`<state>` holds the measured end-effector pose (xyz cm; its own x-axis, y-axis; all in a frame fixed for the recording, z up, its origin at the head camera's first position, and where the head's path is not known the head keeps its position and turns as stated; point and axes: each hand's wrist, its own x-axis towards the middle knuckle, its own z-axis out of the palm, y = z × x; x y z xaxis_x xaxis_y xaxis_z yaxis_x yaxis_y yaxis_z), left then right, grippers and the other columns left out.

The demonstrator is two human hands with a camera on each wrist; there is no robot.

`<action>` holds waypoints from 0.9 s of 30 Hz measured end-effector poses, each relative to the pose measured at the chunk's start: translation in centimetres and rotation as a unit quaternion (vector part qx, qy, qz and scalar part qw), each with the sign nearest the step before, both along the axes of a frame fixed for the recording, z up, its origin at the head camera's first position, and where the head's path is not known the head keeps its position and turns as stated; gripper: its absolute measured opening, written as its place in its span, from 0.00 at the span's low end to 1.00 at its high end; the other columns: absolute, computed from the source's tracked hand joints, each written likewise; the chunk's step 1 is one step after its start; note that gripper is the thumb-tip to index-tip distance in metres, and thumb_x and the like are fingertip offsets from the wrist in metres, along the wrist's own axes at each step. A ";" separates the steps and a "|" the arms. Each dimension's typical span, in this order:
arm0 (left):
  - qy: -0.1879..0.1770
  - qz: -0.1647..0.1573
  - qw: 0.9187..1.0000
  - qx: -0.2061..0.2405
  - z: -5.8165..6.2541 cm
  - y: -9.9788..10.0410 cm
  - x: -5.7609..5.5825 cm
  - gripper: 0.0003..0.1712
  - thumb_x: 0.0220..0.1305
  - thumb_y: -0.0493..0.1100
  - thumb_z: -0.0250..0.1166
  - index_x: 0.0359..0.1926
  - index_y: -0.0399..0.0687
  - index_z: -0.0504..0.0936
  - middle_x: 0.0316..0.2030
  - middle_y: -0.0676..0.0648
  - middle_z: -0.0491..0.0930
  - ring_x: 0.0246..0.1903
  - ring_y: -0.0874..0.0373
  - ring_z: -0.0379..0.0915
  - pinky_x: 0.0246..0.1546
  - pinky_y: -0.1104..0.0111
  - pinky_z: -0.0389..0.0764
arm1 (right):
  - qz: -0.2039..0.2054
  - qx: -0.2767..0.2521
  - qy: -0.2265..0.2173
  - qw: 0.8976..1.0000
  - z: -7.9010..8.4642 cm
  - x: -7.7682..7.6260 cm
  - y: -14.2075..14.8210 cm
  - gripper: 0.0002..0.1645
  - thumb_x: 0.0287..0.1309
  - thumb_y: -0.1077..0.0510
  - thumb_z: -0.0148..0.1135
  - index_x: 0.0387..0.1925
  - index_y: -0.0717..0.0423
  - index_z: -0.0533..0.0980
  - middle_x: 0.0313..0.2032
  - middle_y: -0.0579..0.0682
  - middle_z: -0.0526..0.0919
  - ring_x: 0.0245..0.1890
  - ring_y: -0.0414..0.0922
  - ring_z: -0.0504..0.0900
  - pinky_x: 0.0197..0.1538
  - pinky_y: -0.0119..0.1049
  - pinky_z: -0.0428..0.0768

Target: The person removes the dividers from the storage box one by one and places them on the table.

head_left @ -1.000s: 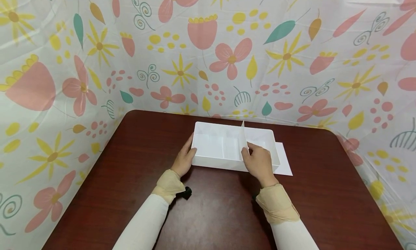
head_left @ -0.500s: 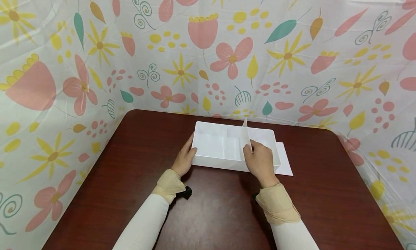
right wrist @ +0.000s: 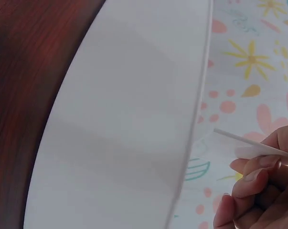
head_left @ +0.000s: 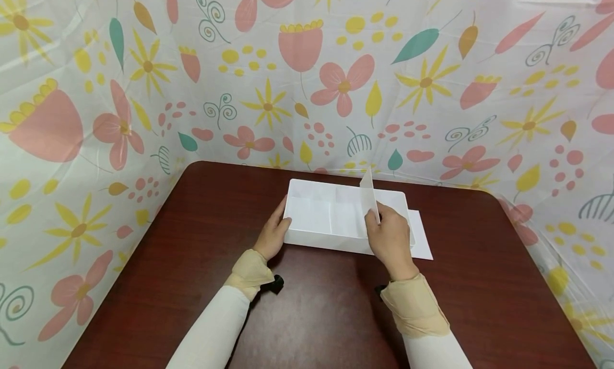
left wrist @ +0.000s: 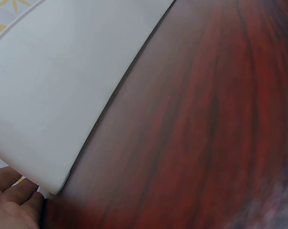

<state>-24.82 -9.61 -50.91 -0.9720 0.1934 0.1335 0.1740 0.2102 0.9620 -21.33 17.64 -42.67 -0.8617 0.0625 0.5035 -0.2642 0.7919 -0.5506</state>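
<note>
A shallow white plastic box lies on the table, and a low inner partition shows inside it. At its left end, my left hand holds the corner, thumb at the front and fingers along the side wall. My right hand pinches a thin white divider panel between thumb and fingers, upright but tilted, its top above the box's rim. In the right wrist view the panel appears nearly edge-on behind the box's front wall. The left wrist view shows the front wall beside my fingers.
A flat white sheet sticks out from under the box's right end. The dark red-brown table stands against a flower-patterned curtain at the back and sides. Both wrists wear beige wraps.
My right hand has moved to the right and slightly up with the divider panel, which now stands higher and shows more of its face. My left hand and the box have stayed in place.
</note>
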 end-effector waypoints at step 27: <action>-0.004 0.016 1.000 -0.020 -1.1 0.0 -0.5 0.35 0.71 0.48 0.46 0.75 0.72 0.48 0.72 0.60 0.51 0.67 0.63 0.47 0.66 0.51 0.57 | -0.114 -0.130 -0.069 0.983 0.8 2.0 7.0 0.20 0.63 0.47 0.58 0.45 0.59 0.82 0.35 0.60 0.85 0.28 0.44 0.79 0.25 0.27 0.73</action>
<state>-25.32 -9.58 -51.99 -0.9787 0.1674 0.1190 0.1594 0.2538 0.9540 -19.33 24.64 -41.84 -0.8696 0.3728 0.3237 -0.0040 0.6503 -0.7597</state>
